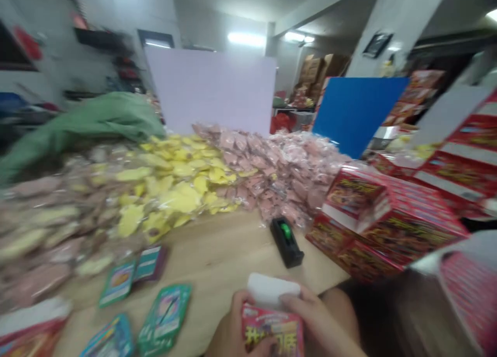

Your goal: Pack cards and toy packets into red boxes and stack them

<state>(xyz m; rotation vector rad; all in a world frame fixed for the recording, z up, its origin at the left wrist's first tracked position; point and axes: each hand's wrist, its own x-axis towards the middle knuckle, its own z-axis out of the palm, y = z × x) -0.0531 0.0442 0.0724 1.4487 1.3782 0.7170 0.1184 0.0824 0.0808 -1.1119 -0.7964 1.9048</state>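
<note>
Near the bottom edge of the view I hold a small red-pink printed box with large yellow characters on its front. Its white flap stands up at the top. My left hand is wrapped around the left side of the box, with a thumb across its front. My right hand grips the right side, fingertips on the white flap. Whether anything is inside the box cannot be seen. Just beyond my hands a black tape dispenser with a green core stands on the wooden table.
Teal card packs lie at the left front. Yellow wrapped pieces and pink wrapped pieces are heaped across the back. Red printed cartons are stacked at right. A white panel and blue panel stand behind.
</note>
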